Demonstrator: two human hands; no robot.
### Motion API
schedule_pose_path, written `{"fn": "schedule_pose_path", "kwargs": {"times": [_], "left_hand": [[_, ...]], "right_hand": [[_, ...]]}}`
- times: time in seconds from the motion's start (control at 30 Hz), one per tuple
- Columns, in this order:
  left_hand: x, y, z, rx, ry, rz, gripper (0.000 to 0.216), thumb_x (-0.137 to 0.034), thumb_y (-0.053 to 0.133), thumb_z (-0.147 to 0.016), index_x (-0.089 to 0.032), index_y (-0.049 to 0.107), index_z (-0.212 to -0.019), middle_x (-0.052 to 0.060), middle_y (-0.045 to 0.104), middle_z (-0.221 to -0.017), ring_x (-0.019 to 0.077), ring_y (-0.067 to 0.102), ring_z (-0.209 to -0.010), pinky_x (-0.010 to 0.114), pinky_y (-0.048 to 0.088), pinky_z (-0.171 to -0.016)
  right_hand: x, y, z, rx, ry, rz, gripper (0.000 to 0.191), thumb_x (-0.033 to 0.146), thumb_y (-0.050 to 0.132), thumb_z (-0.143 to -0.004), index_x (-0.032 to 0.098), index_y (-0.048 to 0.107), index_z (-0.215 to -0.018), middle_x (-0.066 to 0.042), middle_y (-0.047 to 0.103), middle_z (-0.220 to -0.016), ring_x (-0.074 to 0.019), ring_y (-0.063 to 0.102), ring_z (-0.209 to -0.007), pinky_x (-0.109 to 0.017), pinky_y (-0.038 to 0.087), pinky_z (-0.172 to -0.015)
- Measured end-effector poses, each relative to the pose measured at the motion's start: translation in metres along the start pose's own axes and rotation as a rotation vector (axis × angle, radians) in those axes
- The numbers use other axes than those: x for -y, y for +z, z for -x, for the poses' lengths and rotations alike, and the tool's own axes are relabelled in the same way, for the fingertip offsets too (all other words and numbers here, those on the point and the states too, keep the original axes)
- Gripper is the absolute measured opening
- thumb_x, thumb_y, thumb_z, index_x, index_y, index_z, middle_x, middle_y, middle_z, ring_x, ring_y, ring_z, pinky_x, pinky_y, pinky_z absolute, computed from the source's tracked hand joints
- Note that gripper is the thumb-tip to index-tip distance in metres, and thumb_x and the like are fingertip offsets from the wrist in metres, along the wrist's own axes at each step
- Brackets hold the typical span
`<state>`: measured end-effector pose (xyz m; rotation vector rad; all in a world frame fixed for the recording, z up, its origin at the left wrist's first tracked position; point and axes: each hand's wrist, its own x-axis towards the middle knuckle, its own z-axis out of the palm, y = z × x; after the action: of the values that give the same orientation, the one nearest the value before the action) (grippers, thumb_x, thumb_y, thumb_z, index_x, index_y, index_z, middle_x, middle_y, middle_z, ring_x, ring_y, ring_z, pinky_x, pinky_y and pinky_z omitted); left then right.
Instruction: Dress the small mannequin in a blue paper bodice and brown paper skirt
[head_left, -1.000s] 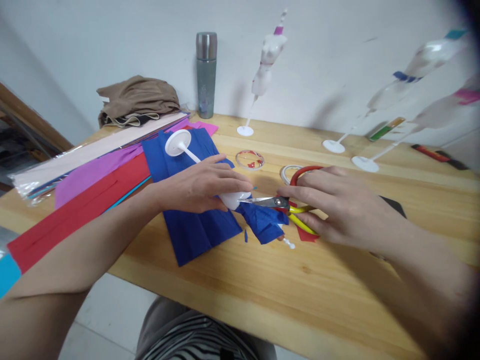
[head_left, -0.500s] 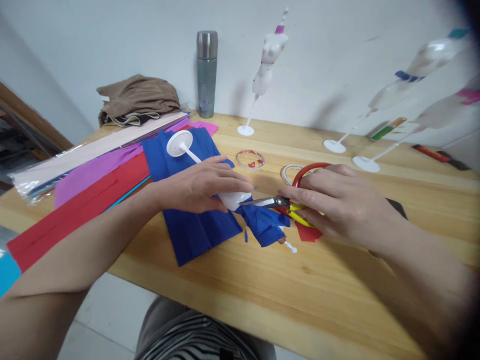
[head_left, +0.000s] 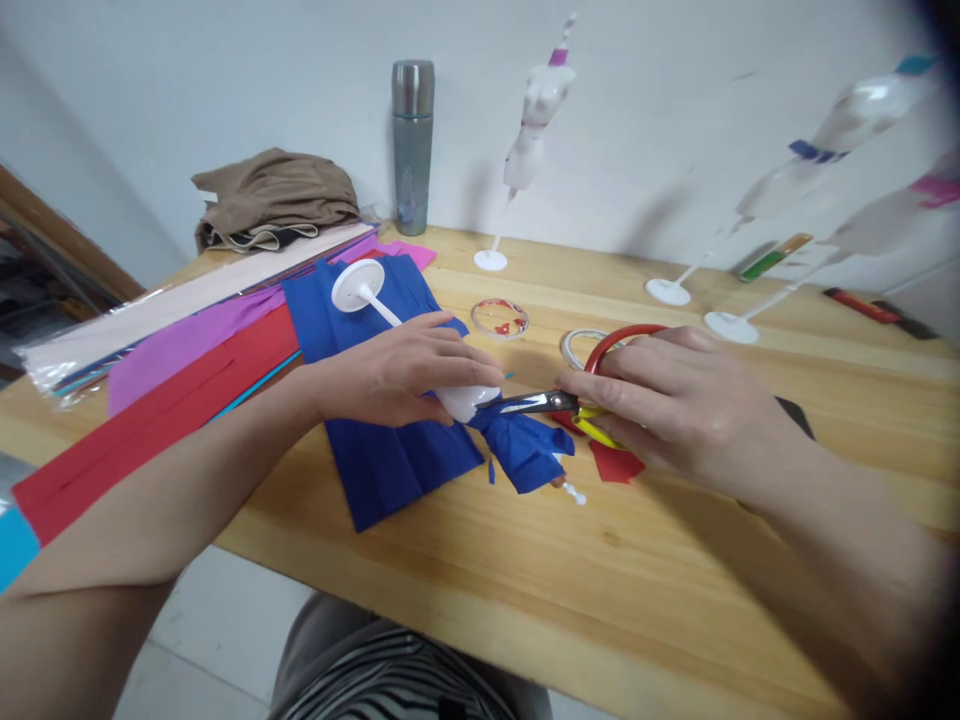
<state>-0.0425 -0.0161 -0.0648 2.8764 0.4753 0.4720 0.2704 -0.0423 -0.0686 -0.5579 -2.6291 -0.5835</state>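
Note:
My left hand (head_left: 409,370) is closed around a small white mannequin (head_left: 463,401), which lies tilted with its round base (head_left: 358,286) up at the left. Blue crepe-like paper (head_left: 521,450) is wrapped around the mannequin's upper part, and its white neck tip (head_left: 574,494) pokes out beyond. In my right hand (head_left: 667,395) is a pair of scissors (head_left: 544,402) with red and yellow handles. Their blades lie against the blue paper at the mannequin's waist; whether they are fully closed I cannot make out. A larger blue sheet (head_left: 405,475) lies beneath my left hand.
Red, purple and wrapped paper sheets (head_left: 165,410) cover the table's left side, near a brown cloth (head_left: 277,195). Behind stand a thermos (head_left: 412,150) and several mannequins (head_left: 536,130). Tape rolls (head_left: 500,318) and red scraps (head_left: 616,462) lie near my right hand.
The scissors' blades have shifted very slightly at the paper's edge, and the wrapped blue paper has moved a little to the left. Both hands stay in nearly the same place.

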Motion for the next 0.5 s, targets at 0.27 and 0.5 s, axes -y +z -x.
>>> {"fn": "schedule_pose_path", "kwargs": {"times": [0.27,0.5], "left_hand": [[0.0034,-0.0002,0.0006,-0.017,0.001,-0.029,0.042,-0.02,0.063,-0.092,-0.025,0.061,-0.133,0.009,0.071,-0.13,0.0205,0.065,-0.122,0.041,0.032,-0.119],[0.0083,-0.0016,0.0016,0.005,-0.096,-0.167,0.037,-0.021,0.057,-0.093,-0.026,0.061,-0.129,0.007,0.071,-0.131,0.021,0.066,-0.12,0.044,0.032,-0.117]], "right_hand": [[-0.0019,0.0006,-0.0008,-0.02,0.049,0.003,0.021,0.016,0.048,-0.102,0.017,0.066,-0.112,-0.008,0.066,-0.082,-0.02,0.058,-0.074,-0.034,0.038,-0.065],[-0.0025,-0.0078,0.0008,-0.047,0.421,-0.218,0.03,0.011,0.053,-0.086,0.02,0.065,-0.111,-0.009,0.074,-0.092,-0.0182,0.066,-0.068,-0.031,0.052,-0.062]]}}
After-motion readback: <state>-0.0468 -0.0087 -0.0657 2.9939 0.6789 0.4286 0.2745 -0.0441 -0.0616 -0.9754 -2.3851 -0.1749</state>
